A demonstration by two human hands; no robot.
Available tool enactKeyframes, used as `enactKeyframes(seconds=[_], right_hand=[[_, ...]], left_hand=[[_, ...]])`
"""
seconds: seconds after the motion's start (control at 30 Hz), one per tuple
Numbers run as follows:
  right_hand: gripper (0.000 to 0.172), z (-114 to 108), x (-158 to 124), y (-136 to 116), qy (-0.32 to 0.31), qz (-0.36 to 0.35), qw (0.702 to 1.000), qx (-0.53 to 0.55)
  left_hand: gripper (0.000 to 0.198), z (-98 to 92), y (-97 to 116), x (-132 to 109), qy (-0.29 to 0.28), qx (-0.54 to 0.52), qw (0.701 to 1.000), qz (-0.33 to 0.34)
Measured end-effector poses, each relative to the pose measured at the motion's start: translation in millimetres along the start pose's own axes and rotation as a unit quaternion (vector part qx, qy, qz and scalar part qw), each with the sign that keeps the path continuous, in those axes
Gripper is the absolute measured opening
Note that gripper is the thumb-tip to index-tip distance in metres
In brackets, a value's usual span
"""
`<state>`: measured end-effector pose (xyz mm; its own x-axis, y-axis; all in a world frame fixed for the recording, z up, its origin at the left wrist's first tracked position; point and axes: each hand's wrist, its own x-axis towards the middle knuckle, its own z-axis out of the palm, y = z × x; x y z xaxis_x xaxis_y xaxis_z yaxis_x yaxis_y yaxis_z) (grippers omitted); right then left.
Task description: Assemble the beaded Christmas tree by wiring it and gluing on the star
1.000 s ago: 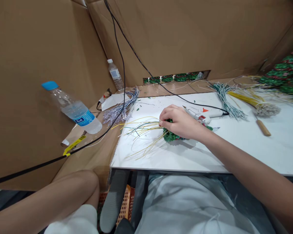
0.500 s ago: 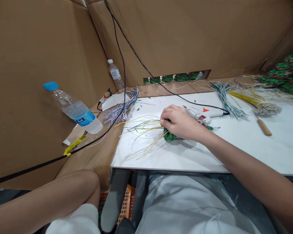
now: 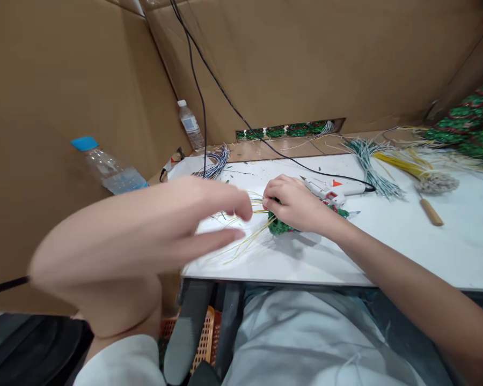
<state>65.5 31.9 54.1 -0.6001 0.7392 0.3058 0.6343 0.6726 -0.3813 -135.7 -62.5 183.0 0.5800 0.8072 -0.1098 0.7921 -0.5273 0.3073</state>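
I see two bare hands over a white board. The right hand is curled down over a bushy green piece, and it looks closed around it. I can't tell just where each finger presses, because the hand hides most of the top. The green piece is right under that palm. It looks longer than it is wide, and its long way goes from left to right. The fat end sticks out on the left of the hand. What looks like the thin end, with bits of red, peeks out on the right, past the wrist.

Thin wires come out of the fat end and fan out to the left. That is the side where the left hand is, up in the air and a bit blurry. It is open, with a gap between thumb and finger that faces the fat end, and I see nothing in it. So the left hand is nearer to the loose ends, and it hides some of them.

A white glue gun lies just behind the right hand. A wooden handle lies farther right.
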Motion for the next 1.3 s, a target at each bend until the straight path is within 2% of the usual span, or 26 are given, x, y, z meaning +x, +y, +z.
enactKeyframes(seconds=[0.07, 0.13, 0.23, 0.3, 0.37, 0.5, 0.67, 1.0, 1.3], right_hand=[[0.023, 0, 0, 0, -0.002, 0.002, 1.000, -0.001], [0.024, 0, 0, -1, -0.004, 0.005, 1.000, -0.003], [0.024, -1, 0, -2, -0.008, 0.008, 1.000, -0.004], [0.024, -1, 0, -2, -0.010, 0.008, 1.000, -0.001], [0.023, -1, -1, -2, -0.013, 0.010, 1.000, 0.000], [0.024, -2, -2, -3, -0.014, 0.011, 1.000, -0.011], [0.024, -2, -2, -3, -0.015, 0.013, 1.000, -0.015], [0.022, -1, -2, -4, -0.004, 0.012, 1.000, -0.012], [0.022, 2, -2, -1, 0.011, 0.006, 1.000, -0.009]], left_hand=[[0.026, -1.5, -10, 25, 0.039, 0.060, 0.997, -0.010], [0.031, 0.2, -23, 47, 0.038, 0.077, 0.996, -0.036], [0.051, 8.8, -38, 72, -0.012, 0.058, 0.996, -0.064], [0.066, 16.5, -41, 83, -0.060, 0.052, 0.994, -0.075], [0.070, 23.0, -40, 91, -0.103, 0.051, 0.991, -0.063], [0.057, 27.0, -36, 96, -0.123, 0.065, 0.990, -0.028], [0.054, 24.7, -39, 95, -0.113, 0.064, 0.991, -0.020], [0.055, 20.0, -50, 99, -0.144, -0.010, 0.989, -0.040], [0.054, 18.2, -49, 99, -0.131, -0.008, 0.990, -0.059]])
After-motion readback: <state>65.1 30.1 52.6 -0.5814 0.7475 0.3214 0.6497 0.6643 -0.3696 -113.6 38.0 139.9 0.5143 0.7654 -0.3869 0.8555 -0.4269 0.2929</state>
